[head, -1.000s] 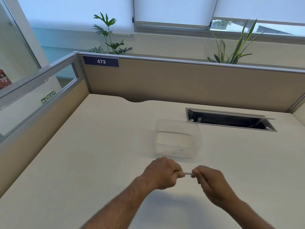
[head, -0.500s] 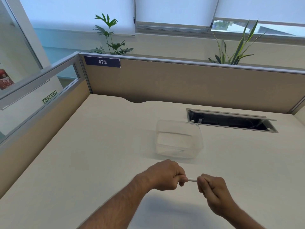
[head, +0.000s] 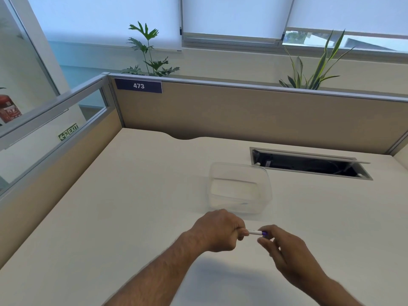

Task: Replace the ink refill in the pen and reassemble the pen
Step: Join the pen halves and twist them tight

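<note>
A white pen [head: 254, 232] with a purple end [head: 264, 233] is held level above the desk between both hands. My left hand [head: 220, 230] is closed in a fist around one end of the pen, hiding most of the barrel. My right hand [head: 278, 248] pinches the purple end with thumb and fingertips, its other fingers loosely spread. The ink refill is not visible outside the pen.
A clear plastic container [head: 239, 188] stands on the cream desk [head: 132, 206] just beyond my hands, with a thin item faintly visible on its bottom. An open cable hatch [head: 309, 164] lies at the back right. Beige partition walls [head: 242, 115] close off the back and left.
Both hands have sunk lower and nearer to me. My right hand has loosened from a fist to a fingertip pinch, and the pen's purple end now shows.
</note>
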